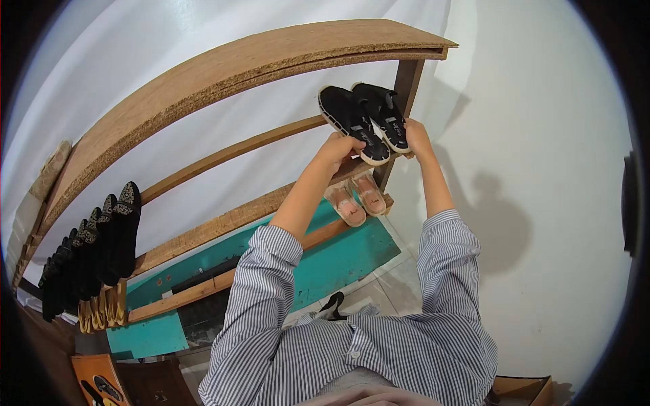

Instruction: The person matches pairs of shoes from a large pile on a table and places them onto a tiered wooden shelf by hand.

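Two black espadrilles [352, 123] with pale soles and light edge stitching sit side by side, toes toward the wall, at the right end of the wooden rack's upper rails [230, 154]. My left hand [338, 150] grips the heel end of the left shoe, thumb on top. At the outer heel side of the right espadrille [383, 111], my right hand [418, 139] is closed on it, close to the rack's dark upright post [408, 84]. Directly below, a pair of clear-edged, pinkish sandals [347, 204] rests on the lower rails.
A board top [237, 57] overhangs the shoes. Several black patterned shoes [125, 230] line the rack's left end, with gold-coloured shoes [101, 310] beneath. A teal panel [352, 260] lies below the rack. The white wall [555, 169] stands close on the right; a cardboard box [525, 389] is at bottom right.
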Demonstrator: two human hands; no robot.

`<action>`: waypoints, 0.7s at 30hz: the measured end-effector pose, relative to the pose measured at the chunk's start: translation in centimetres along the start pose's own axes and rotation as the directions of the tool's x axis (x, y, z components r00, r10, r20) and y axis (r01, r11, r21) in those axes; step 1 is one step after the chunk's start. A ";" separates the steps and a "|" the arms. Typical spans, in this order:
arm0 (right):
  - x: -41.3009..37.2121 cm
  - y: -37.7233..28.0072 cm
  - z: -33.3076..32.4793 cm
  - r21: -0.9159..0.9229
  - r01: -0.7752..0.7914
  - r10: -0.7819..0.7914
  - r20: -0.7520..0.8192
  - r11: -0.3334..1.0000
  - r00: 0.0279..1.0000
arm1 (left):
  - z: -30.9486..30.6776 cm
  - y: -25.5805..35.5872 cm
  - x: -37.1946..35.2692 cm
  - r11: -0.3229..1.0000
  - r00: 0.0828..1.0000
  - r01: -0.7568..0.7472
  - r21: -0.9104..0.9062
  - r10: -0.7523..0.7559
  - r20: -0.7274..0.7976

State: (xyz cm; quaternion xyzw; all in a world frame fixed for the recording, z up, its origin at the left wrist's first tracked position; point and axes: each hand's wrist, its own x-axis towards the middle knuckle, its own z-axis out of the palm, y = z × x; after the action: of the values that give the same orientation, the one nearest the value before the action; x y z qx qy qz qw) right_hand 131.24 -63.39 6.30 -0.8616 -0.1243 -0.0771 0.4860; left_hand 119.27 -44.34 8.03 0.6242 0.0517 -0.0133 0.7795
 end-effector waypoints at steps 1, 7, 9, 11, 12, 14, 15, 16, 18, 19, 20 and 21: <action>0.4 0.4 0.2 -0.035 0.049 -0.049 0.018 0.998 0.999 | 0.0 0.2 -0.4 0.999 1.000 0.000 0.032 0.000 -0.005; 1.6 0.9 0.4 -0.231 -0.023 0.038 0.061 0.973 0.997 | 0.2 1.0 -0.2 0.982 0.993 0.109 0.157 -0.114 0.023; 1.6 0.7 0.4 -0.259 -0.041 0.058 0.059 0.965 0.997 | 0.2 0.7 0.2 0.974 0.990 0.133 0.183 -0.140 0.025; 0.8 -0.6 -0.2 -0.287 -0.059 0.078 0.055 0.956 0.995 | 0.0 -0.7 1.5 0.956 0.999 0.035 0.291 -0.045 0.029; -0.6 -2.5 -0.5 -0.335 -0.096 0.103 0.002 0.937 0.995 | 0.0 -0.5 1.4 0.956 0.999 0.036 0.291 -0.046 0.027; -1.5 -3.2 -0.6 -0.381 -0.137 0.127 -0.051 0.915 0.991 | 0.3 0.1 0.6 0.955 0.996 0.071 0.289 -0.085 0.036; -1.5 -2.9 -0.5 -0.347 -0.146 0.127 -0.077 0.926 0.989 | 0.3 0.0 0.7 0.954 0.996 0.072 0.289 -0.086 0.036; -1.5 -2.7 -0.4 -0.312 -0.154 0.127 -0.105 0.938 0.986 | 0.3 -0.1 0.6 0.954 0.997 0.074 0.290 -0.082 0.014; -1.3 -2.1 -0.4 -0.300 -0.150 0.127 -0.095 0.942 0.987 | 0.2 -0.4 0.8 0.952 0.996 0.083 0.294 -0.085 -0.005; -1.2 -1.8 -0.5 -0.290 -0.142 0.122 -0.085 0.946 0.989 | 0.0 -0.5 1.1 0.950 0.995 0.093 0.297 -0.100 0.008; -1.0 -1.6 -0.6 -0.288 -0.149 0.129 -0.087 0.946 0.988 | -0.1 -0.6 1.3 0.948 0.993 0.104 0.300 -0.115 0.020; -0.7 -1.5 -0.6 -0.352 -0.144 0.131 -0.062 0.925 0.989 | -0.2 -0.8 1.8 0.947 0.992 0.109 0.301 -0.121 0.022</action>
State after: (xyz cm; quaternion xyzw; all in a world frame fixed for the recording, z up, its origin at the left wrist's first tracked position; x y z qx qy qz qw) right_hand 130.14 -63.30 7.67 -0.9402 -0.0385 -0.0802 0.3288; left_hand 120.98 -44.25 7.06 0.7306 0.0697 -0.0789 0.6747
